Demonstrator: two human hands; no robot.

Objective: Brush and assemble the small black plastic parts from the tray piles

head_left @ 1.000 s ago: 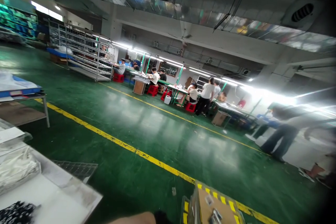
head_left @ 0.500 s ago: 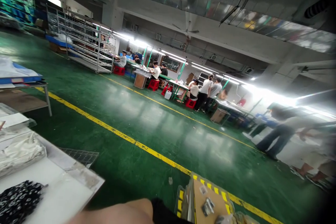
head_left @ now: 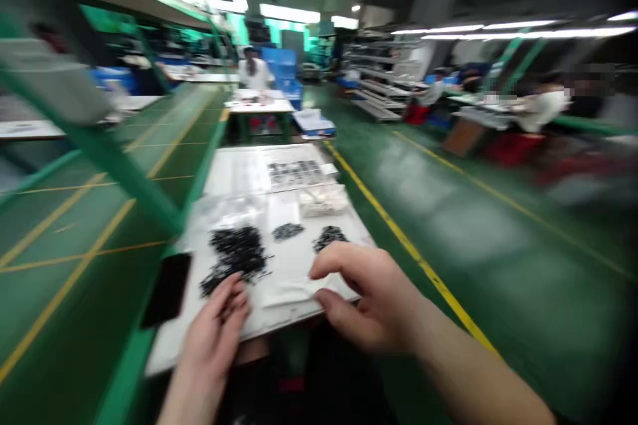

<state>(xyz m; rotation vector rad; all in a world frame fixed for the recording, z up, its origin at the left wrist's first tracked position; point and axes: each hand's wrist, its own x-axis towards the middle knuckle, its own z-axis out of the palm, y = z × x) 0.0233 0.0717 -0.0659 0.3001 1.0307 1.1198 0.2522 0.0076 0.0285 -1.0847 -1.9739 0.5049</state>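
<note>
My left hand (head_left: 216,325) is at the table's near edge, its fingers loosely curled and apart. Just beyond its fingertips lies a heap of small thin black parts (head_left: 239,249). My right hand (head_left: 366,292) hovers over the near right corner, with a gap between thumb and forefinger and nothing visible in it. Close to those fingertips is a flat white piece (head_left: 294,292), too blurred to identify. Beyond it, a small grey-black pile (head_left: 288,231) and a dark patterned pile (head_left: 329,237) rest on the white tabletop (head_left: 279,259).
A dark flat rectangle (head_left: 167,289) lies at the table's left edge, near a slanted green post (head_left: 134,179). Clear plastic bags (head_left: 226,209) and a tray of white items (head_left: 323,200) sit farther back. Wire racks (head_left: 379,76) and seated people are in the distance.
The view has swung left and down from the aisle to the table. Both hands now show above the tabletop; earlier only a blurred bare arm showed at the bottom.
</note>
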